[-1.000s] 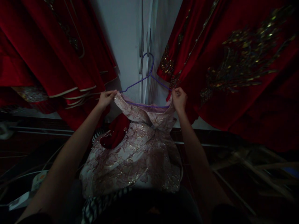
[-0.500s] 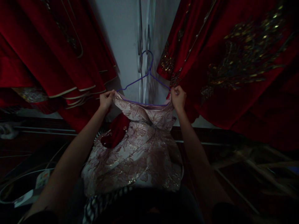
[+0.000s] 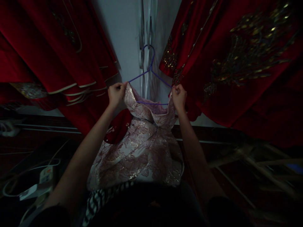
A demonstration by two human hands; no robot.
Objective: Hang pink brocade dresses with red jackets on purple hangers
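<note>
A pale pink dress with a shiny floral pattern hangs in front of me, its skirt spreading down toward my lap. Pinched in my left hand is the dress's left shoulder edge. My right hand is closed on the opposite shoulder edge. A purple hanger has its hook on the metal strip between the white doors, and its lower bar runs across the dress's open neckline. The hanger's ends are hidden by the fabric and fingers.
Red garments with gold trim hang at the left, and a red garment with gold sequins hangs at the right. White doors stand behind. A power strip with cables lies lower left; a wooden frame is at lower right.
My left hand has moved right and slightly up with the shoulder edge, narrowing the neckline, which gapes more. My right hand has risen slightly.
</note>
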